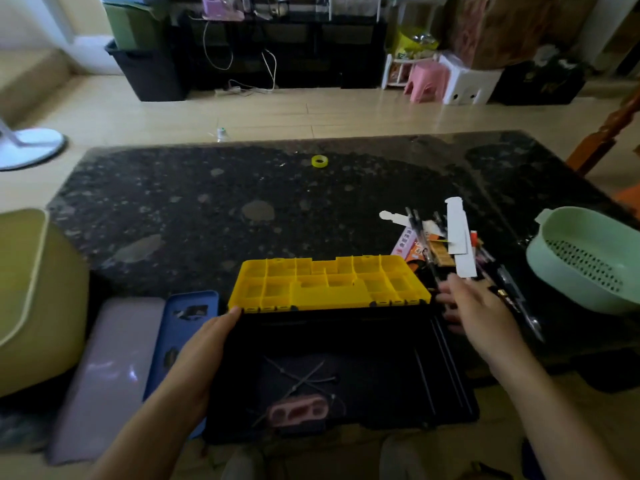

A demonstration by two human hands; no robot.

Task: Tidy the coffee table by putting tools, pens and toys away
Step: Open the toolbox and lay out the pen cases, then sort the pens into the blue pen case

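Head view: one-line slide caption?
Left hand steadies the open toolbox; right hand pinches a white card above the pens.

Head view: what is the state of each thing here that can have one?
toolbox, open
yellow lid, raised
left hand, rests on toolbox edge, fingers straight
right hand, at the pen pile, grip unclear
green basket, upright
tape roll, lying flat

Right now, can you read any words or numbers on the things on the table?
No text can be read anywhere.
Packets: printed characters, too blurred to read.
Lid: no writing shows.
Card: no writing shows.
Tape: too small to tell.
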